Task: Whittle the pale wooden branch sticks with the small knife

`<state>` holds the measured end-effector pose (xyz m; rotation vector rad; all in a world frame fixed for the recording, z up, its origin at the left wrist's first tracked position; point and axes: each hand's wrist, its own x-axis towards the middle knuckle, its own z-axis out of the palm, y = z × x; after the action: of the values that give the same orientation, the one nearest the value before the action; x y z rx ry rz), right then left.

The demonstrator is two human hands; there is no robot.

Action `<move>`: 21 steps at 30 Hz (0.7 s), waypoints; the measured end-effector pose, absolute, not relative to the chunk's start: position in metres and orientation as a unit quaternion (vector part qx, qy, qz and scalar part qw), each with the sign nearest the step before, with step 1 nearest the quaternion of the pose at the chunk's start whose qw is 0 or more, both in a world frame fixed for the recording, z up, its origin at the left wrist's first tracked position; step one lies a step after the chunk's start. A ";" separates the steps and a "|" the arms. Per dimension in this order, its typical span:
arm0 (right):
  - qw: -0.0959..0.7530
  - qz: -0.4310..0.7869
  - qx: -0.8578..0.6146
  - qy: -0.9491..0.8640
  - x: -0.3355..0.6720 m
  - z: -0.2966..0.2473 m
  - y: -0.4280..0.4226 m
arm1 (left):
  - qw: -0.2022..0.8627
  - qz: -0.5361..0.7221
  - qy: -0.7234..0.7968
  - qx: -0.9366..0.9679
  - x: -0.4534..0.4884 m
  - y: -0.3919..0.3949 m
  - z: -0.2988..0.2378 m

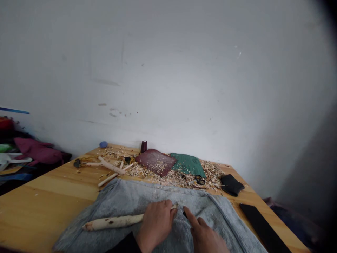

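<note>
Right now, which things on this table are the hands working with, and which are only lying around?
In use: left hand gripping the peeled stick; right hand beside its tip; grey towel under both.
Lying about: loose sticks, wood shavings, maroon sheet, green sheet, thread spool, scissors, black pouch, black strip.

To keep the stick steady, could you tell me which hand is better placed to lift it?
Left, probably: the left hand wraps the stick near its end, while the right hand lies beside it on the towel.
</note>
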<state>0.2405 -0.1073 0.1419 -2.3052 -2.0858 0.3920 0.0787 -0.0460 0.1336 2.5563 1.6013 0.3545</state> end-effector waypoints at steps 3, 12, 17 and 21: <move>-0.013 0.093 -0.738 -0.668 0.237 0.146 -0.111 | 0.054 0.108 0.531 0.839 0.079 -0.047 0.136; -0.020 0.050 -0.747 -0.663 0.230 0.152 -0.114 | 0.068 0.110 0.531 0.838 0.079 -0.047 0.137; -0.025 0.047 -0.741 -0.669 0.233 0.153 -0.115 | 0.062 0.113 0.527 0.840 0.079 -0.046 0.135; -0.027 0.061 -0.723 -0.688 0.236 0.153 -0.115 | 0.057 0.110 0.526 0.841 0.079 -0.046 0.136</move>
<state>0.2361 -0.1149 0.1532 -2.3110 -2.1988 0.1959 0.0787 -0.0456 0.1357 2.5514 1.5950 0.3348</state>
